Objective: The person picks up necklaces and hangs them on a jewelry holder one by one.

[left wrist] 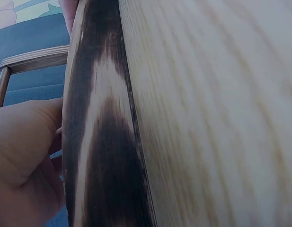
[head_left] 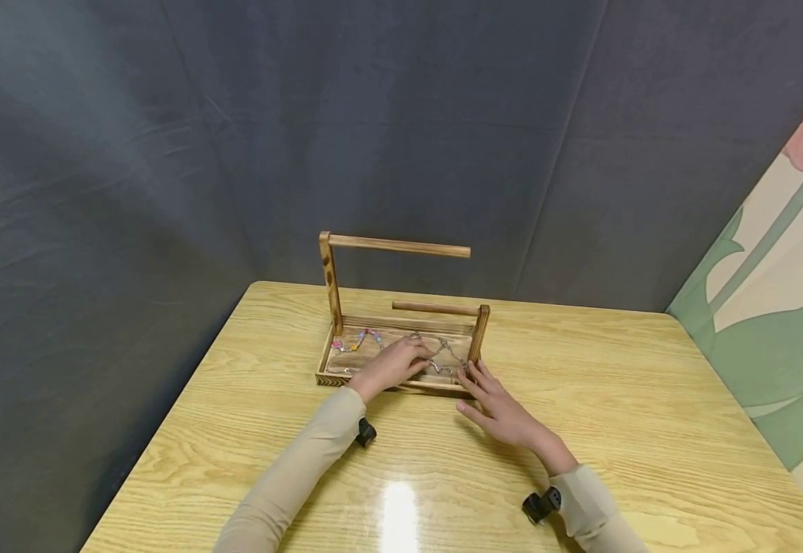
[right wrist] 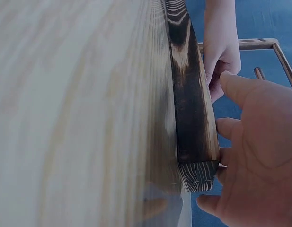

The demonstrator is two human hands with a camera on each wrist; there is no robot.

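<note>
A scorched-wood tray stand sits on the table, with an upright post and a crossbar at each end. My left hand reaches over its front edge, bent fingers down among silver-coloured chains. I cannot tell whether those fingers pinch a chain. Left of this hand lies a string of colourful beads. My right hand is at the tray's right front corner, fingers spread and fingertips near the shorter post. In the right wrist view, the right fingers reach past the dark front board.
The taller post rises at the tray's left end with a long crossbar reaching right. A wood-grain table lies beneath. Behind hangs a dark curtain; at right is a flower-patterned cloth.
</note>
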